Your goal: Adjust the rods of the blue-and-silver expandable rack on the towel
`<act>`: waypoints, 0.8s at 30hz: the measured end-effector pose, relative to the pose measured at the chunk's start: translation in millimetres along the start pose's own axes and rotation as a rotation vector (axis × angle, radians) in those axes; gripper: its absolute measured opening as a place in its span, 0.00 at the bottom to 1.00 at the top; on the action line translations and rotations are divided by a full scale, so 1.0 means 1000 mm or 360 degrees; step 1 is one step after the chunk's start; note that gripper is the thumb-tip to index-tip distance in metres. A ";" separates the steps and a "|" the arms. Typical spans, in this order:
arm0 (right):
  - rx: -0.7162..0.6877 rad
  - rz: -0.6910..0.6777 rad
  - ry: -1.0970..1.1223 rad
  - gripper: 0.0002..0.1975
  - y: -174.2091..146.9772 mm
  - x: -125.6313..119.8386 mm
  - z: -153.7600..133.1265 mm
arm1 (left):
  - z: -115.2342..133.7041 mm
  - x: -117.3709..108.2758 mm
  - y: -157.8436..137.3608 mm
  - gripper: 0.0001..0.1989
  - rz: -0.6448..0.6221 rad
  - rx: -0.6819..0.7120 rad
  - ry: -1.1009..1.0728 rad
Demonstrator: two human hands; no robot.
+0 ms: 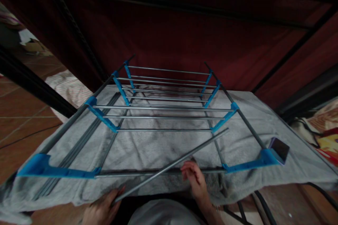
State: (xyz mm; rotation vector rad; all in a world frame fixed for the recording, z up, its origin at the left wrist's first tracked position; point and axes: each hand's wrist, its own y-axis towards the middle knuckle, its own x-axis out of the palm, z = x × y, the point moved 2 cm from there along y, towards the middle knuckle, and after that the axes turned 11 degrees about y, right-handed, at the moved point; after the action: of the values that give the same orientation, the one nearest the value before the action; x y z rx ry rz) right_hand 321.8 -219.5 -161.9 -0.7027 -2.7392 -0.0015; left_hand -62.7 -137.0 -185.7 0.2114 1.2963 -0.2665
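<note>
My left hand (104,208) is closed round the lower end of a loose grey metal rod (169,165). The rod slants up to the right, passing over the near crossbar (126,174) of a rack. My right hand (194,179) is just below the rod, fingers loosely bent and apart, beside the near crossbar; whether it touches the bar I cannot tell. The rack has metal tubes joined by blue plastic brackets (102,115) and lies on a grey blanket (158,147). Rods span its far and middle brackets. At the near corners sit a left bracket (60,170) and a right bracket (253,163).
Several loose metal tubes (79,147) lie along the left side, partly under the rack. A phone-like dark rectangle (279,150) rests by the near right bracket. A dark red fabric panel (169,38) rises behind. Patterned cloth (326,133) is at the far right.
</note>
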 end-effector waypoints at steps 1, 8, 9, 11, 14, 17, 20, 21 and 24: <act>0.0007 0.0083 0.0086 0.19 0.005 0.000 -0.003 | 0.007 -0.001 0.007 0.17 -0.0046 0.0063 0.0081; 0.0202 0.0295 0.0598 0.18 0.033 -0.011 -0.018 | 0.054 -0.014 0.046 0.18 -0.0201 0.0353 0.0349; 0.0205 0.0313 0.0648 0.18 0.037 -0.015 -0.020 | 0.060 -0.017 0.051 0.18 -0.0200 0.0380 0.0365; 0.0200 0.0366 0.0698 0.19 0.045 -0.023 -0.023 | 0.071 -0.025 0.061 0.16 -0.0178 0.0447 0.0373; 0.0177 0.0463 0.0740 0.21 0.057 -0.038 -0.027 | 0.085 -0.037 0.078 0.14 -0.0104 0.0527 0.0368; 0.0176 0.0598 0.0763 0.17 0.071 -0.054 -0.026 | 0.095 -0.049 0.098 0.13 -0.0035 0.0579 0.0428; 0.0286 0.0733 0.0770 0.11 0.084 -0.071 -0.018 | 0.104 -0.054 0.116 0.12 -0.0013 0.0587 0.0499; 0.0352 0.0761 0.0776 0.09 0.088 -0.075 -0.015 | 0.106 -0.055 0.121 0.12 -0.0019 0.0589 0.0506; 0.0532 0.0765 0.0801 0.08 0.096 -0.085 -0.005 | 0.109 -0.052 0.134 0.13 -0.0057 0.0598 0.0475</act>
State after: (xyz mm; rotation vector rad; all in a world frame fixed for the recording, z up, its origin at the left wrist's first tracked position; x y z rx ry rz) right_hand 438.8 -174.9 -189.3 -1.0677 -1.9817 0.3304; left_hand 65.7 -38.9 -106.2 0.5643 1.5388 -0.5249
